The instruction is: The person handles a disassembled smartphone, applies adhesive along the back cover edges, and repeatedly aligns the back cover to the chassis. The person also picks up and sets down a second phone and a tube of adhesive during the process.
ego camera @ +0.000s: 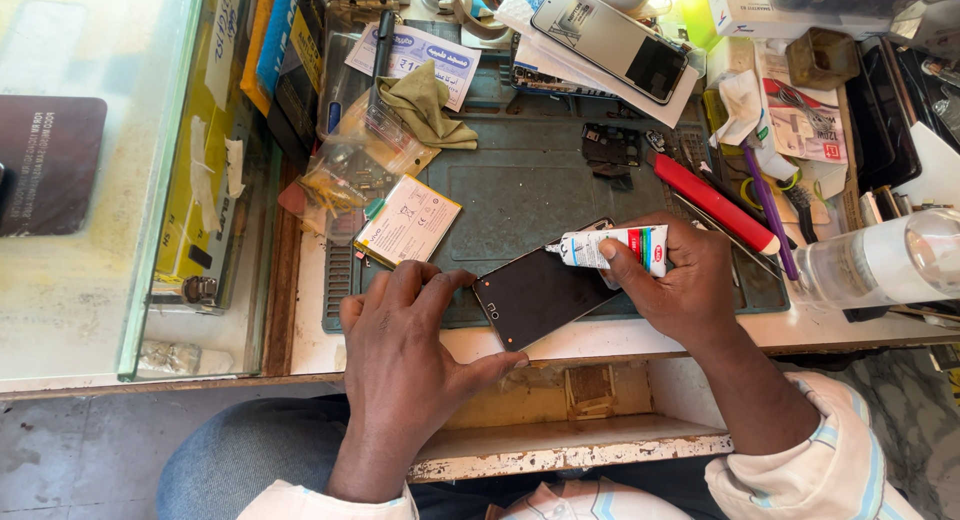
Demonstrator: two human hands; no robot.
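Right hand (680, 290) closed around a small white glue tube (610, 248), thumb pressing on its body; nozzle points left and sits at the upper edge of the phone (540, 295). Phone lies dark face up, tilted, on the front part of the green mat (520, 195), its lower corner reaching past the mat onto the table (640, 335) near the front edge. Left hand (405, 345) holds nothing: fingers spread and bent, fingertips (445, 280) down on the mat just left of the phone, thumb touching the phone's lower corner at the table's front edge.

Left of the phone, at the mat's left edge: a flat battery (408, 220), label up. Behind it, a clear bag of small parts (350, 170) and an olive cloth (425, 105). Mid-mat, toward the back: a small black part (610, 148). Right of the tube, a red-handled tool (715, 202) lies diagonally, a purple tool (770, 215) just beside it. A second phone (610, 40) rests on papers at the table's back edge. A clear bottle (885, 260) lies at the right edge.
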